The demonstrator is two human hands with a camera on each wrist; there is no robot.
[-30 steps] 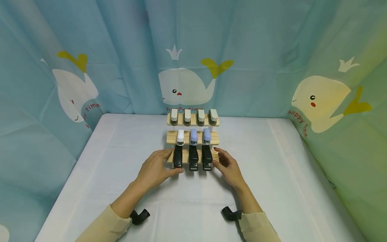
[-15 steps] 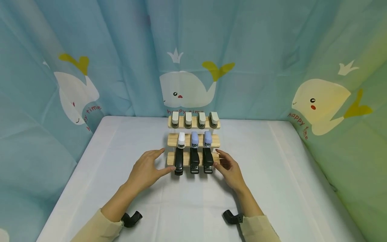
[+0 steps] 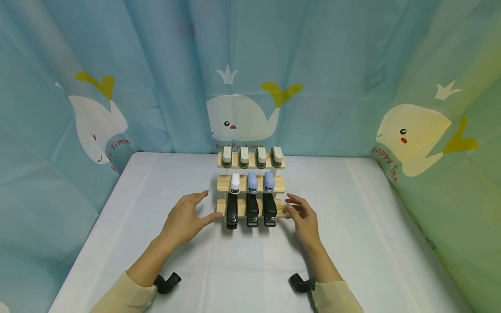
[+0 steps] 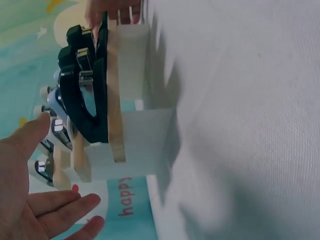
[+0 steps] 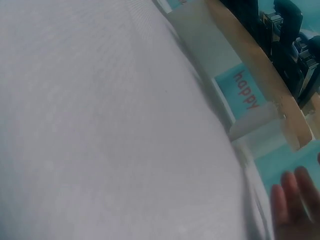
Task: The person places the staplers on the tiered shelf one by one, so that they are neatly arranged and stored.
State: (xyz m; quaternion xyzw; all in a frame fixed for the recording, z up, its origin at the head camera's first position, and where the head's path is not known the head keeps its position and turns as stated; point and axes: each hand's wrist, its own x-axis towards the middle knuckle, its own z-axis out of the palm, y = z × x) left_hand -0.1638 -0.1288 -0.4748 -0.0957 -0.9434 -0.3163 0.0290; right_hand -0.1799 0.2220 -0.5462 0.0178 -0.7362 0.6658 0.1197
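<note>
A three-tiered wooden rack point(image 3: 241, 208) with pale side supports carries staplers. Three black staplers point(image 3: 232, 212) lie on its lowest tier, their front ends jutting over the edge. The middle tier holds a white stapler point(image 3: 235, 182) and two lavender ones point(image 3: 252, 181). Several small off-white staplers point(image 3: 227, 156) line the top tier. My left hand point(image 3: 183, 221) is spread at the rack's left side, thumb toward the lowest tier and holding nothing; the left wrist view shows fingers point(image 4: 70, 210) apart from it. At the right end, my right hand point(image 3: 306, 221) has loosely bent fingers and holds nothing.
A white cloth point(image 3: 250, 269) covers the table. Behind and at both sides hangs a blue-green curtain point(image 3: 332, 87) with whale prints, close behind the rack. A black wrist mount point(image 3: 168, 283) sits on my left wrist, another point(image 3: 302, 283) on my right.
My left hand has drawn back to the left, off the rack's left end. The right hand has shifted slightly right, away from the rightmost black stapler. The staplers keep their places on the rack.
</note>
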